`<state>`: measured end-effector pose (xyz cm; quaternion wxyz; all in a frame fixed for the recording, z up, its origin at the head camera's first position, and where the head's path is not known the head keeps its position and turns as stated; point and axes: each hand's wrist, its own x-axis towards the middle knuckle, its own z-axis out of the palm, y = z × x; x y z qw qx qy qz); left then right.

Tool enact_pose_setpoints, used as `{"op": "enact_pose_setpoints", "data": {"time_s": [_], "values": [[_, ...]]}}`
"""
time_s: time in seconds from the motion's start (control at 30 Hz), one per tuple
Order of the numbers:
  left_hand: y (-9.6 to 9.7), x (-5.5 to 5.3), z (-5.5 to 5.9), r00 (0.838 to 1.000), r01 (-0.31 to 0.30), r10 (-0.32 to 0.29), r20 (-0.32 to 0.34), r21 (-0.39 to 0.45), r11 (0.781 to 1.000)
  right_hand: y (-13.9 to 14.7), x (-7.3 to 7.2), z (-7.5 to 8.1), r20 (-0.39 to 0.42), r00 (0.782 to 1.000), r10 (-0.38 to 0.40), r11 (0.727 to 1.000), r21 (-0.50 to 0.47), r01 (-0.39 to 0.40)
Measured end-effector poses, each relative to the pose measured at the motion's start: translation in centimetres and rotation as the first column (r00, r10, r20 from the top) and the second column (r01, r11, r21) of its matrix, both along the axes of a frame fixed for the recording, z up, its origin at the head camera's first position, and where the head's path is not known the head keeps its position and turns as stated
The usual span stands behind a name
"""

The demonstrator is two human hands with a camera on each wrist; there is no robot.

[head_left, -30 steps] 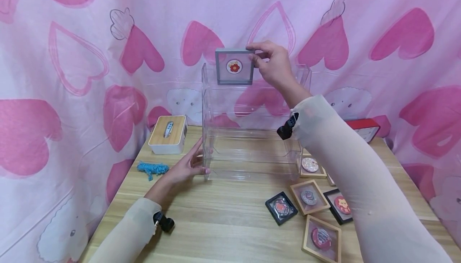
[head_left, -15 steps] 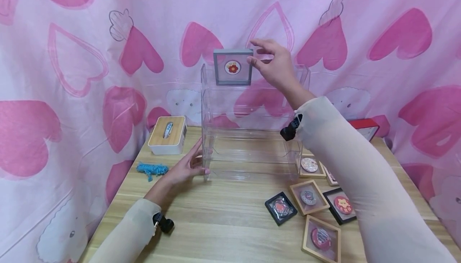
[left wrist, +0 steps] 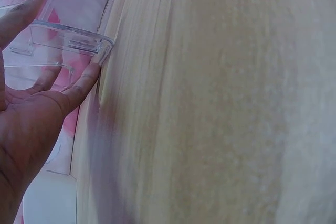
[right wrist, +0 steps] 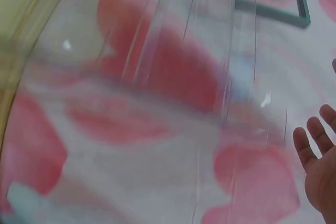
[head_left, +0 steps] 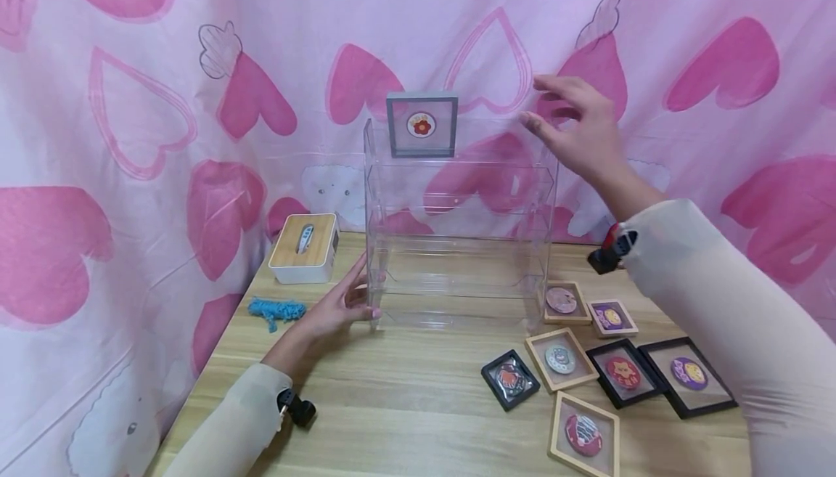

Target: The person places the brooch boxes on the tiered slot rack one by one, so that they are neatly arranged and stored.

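In the head view, a clear tiered plastic display rack (head_left: pixel 457 245) stands at the back of the table. My left hand (head_left: pixel 333 310) holds its lower left side, thumb at the front edge and fingers farther back; the left wrist view shows the clear plastic between thumb and fingers. A grey-framed display case (head_left: pixel 422 125) with a red-flower badge stands upright on the top tier, toward the left. Right of it, my right hand (head_left: pixel 581 125) is raised in the air, holding nothing, its fingers spread and apart from the frame.
Several black-framed and wooden-framed badge cases (head_left: pixel 562 359) lie on the table (head_left: pixel 366 404) at the right. A white tissue box (head_left: pixel 304 248) with a wooden lid and a blue bundle of cord (head_left: pixel 276 311) sit at the left. A pink heart-print curtain (head_left: pixel 157 245) hangs behind.
My right hand has let go of the grey-framed case and moved right, away from it. The case stays on the top tier. My left hand has kept its place on the rack.
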<state>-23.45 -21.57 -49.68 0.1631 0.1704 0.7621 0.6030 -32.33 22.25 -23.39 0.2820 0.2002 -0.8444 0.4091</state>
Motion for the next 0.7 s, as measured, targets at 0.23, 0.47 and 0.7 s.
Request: {"op": "enact_pose_setpoints", "data": {"time_s": [0.23, 0.47, 0.7], "values": [[-0.2, 0.2, -0.1, 1.000, 0.009, -0.009, -0.007, 0.015, 1.000, 5.8, 1.8, -1.8, 0.088, 0.992, -0.089, 0.994, 0.068, 0.083], [-0.6, 0.1, -0.3, 0.999, 0.014, -0.014, -0.032, 0.009, 1.000, 10.6, 3.4, -4.6, 0.182, 0.973, -0.141, 0.981, 0.158, 0.113], [-0.8, 0.4, -0.2, 1.000, -0.007, 0.007, 0.024, 0.007, 1.000, 14.8, 5.7, -7.4, 0.332, 0.929, -0.164, 0.968, 0.236, 0.086]]}}
